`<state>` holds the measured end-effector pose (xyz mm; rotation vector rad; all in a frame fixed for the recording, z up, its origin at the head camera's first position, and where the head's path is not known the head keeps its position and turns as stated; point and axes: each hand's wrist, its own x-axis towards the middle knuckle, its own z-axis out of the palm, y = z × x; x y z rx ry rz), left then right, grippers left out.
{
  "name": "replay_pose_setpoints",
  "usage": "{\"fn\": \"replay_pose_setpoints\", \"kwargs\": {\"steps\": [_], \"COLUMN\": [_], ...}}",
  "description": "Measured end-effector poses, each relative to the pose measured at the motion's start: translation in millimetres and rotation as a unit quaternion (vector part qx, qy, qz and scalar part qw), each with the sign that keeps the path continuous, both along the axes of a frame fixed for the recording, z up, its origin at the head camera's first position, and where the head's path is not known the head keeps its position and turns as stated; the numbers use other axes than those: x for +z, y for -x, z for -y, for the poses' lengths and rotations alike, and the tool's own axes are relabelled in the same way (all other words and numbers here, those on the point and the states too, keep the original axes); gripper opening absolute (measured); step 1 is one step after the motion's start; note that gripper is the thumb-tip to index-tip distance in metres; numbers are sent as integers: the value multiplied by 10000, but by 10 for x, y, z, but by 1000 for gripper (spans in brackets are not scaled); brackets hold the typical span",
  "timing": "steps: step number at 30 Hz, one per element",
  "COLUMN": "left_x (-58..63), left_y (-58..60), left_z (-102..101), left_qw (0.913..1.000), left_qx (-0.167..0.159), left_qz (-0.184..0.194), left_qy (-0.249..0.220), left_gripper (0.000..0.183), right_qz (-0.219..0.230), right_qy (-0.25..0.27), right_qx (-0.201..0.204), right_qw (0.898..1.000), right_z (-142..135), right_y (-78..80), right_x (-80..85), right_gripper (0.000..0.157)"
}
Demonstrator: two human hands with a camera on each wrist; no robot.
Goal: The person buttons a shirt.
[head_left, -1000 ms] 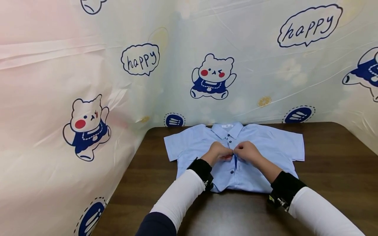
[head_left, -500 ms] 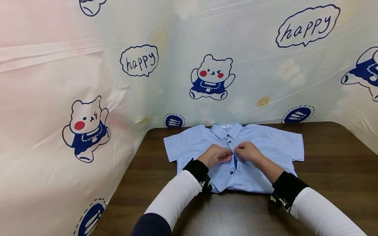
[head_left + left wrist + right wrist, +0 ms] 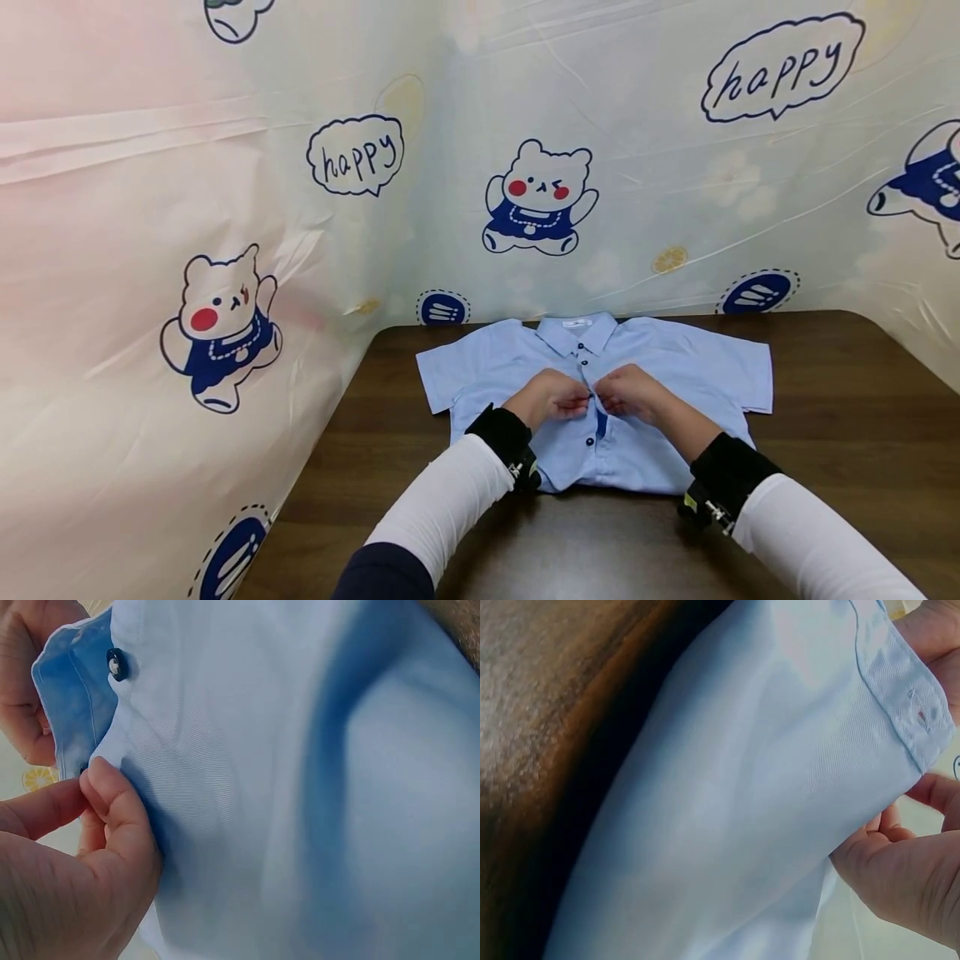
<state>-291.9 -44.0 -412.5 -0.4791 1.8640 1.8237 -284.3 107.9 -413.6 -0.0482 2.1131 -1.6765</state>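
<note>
A light blue short-sleeved shirt (image 3: 487,367) lies front up, collar (image 3: 577,332) away from me. My left hand (image 3: 550,395) pinches the button-side front edge between thumb and fingers; in the left wrist view a dark button (image 3: 116,665) sits on that edge beyond the fingertips. My right hand (image 3: 633,390) holds the opposite front edge, where the right wrist view shows a buttonhole (image 3: 921,714) just past the fingers. Both hands meet at mid-chest, fingertips nearly together. Below them the front gapes over a dark blue strip (image 3: 602,423), above a lower button (image 3: 590,442).
The shirt is spread on a dark brown wooden table (image 3: 832,400), its hem near the front. A cloth backdrop (image 3: 450,208) with printed bears and lettering hangs behind the table and down its left side. Both wrists wear black bands.
My left hand has drawn slightly left and down since a second ago. The right hand has dipped a little, its fingers tucking lower along the shirt's edge.
</note>
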Motion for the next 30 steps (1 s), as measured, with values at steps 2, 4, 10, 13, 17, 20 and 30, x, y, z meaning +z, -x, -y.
{"fn": "replay_pose_setpoints", "kwargs": {"steps": [2,4,10,13,17,20,30], "left_x": [6,14,28,15,-12,-24,-19], "left_y": [-10,-21,-46,-55,-72,-88,-69], "left_z": [-5,-7,-3,1,2,-2,-8], "left_qw": [9999,9996,9990,9989,9984,9981,9972], "left_qx": [129,251,403,420,435,431,409], "left_qz": [-26,-44,-127,-213,-355,-422,-615], "left_qy": [-56,-148,-134,-48,38,120,135], "left_gripper": [14,10,9,5,4,4,7], "right_qz": [-175,-349,-631,-678,-737,-744,-1], "right_qy": [-129,-247,-596,-797,-917,-958,-579], "right_qx": [61,94,152,133,171,215,-48], "right_qw": [9997,9990,9961,9944,9929,9924,9983], "right_z": [-2,0,22,36,48,47,44], "right_y": [-2,-3,-24,-48,-69,-71,-40], "right_x": [-10,-23,-26,-5,6,-7,-5], "right_gripper": [14,14,14,14,12,12,12]}}
